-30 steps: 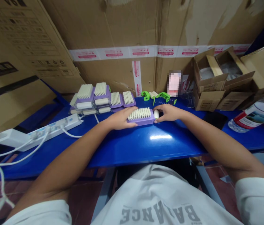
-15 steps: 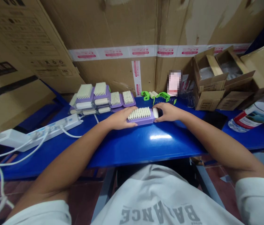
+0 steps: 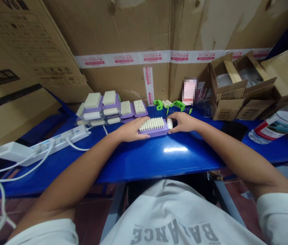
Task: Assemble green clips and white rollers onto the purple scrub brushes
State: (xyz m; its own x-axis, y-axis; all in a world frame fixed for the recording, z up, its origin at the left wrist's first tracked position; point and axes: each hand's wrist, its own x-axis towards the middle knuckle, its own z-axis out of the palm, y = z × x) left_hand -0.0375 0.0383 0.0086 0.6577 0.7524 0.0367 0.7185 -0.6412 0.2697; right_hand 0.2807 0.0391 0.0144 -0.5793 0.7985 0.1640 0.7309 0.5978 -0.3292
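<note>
A purple brush (image 3: pixel 155 130) with cream bristles facing up lies crosswise on the blue table. My left hand (image 3: pixel 133 130) is closed around its left end, thumb along the near side. At the right end of the brush is a short white roller (image 3: pixel 170 123). My right hand (image 3: pixel 185 122) grips this roller between the thumb in front and the fingers behind. Whether the roller is fixed to the brush or loose I cannot tell. Behind my left hand stand several similar purple brushes (image 3: pixel 126 108), some of them stacked.
Green plastic parts (image 3: pixel 178 104) and small cream rollers (image 3: pixel 169 103) lie at the back. Opened cardboard boxes (image 3: pixel 229 109) and a large bottle (image 3: pixel 274 127) stand on the right. A white power strip (image 3: pixel 57 143) with cables occupies the left. A cardboard wall (image 3: pixel 123 30) closes the back.
</note>
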